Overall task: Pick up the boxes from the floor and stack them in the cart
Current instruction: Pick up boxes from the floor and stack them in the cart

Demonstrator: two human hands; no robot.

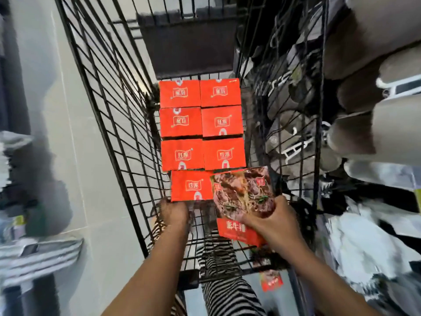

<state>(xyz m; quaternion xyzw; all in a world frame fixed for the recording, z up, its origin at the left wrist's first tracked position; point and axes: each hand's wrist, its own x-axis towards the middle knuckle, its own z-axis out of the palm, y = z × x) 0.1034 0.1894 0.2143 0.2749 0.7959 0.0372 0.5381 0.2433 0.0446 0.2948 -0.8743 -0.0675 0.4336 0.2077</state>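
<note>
Several red boxes (201, 124) lie flat in two columns on the bottom of a black wire cart (109, 115). A nearer red box (191, 185) sits at the front left of the rows, and my left hand (174, 212) rests on its near edge, fingers bent against it. My right hand (272, 221) grips a tilted box (242, 195) with a food picture on its face, held just above the front right spot beside that box. Another red box (271, 281) shows low down outside the cart, on the floor.
The cart's wire walls rise on both sides and a dark flap (189, 42) stands at its far end. Clothing and shoes (296, 124) crowd the right side beyond the wire. Pale tiled floor (75, 133) lies to the left. Striped trousers (225, 288) show below.
</note>
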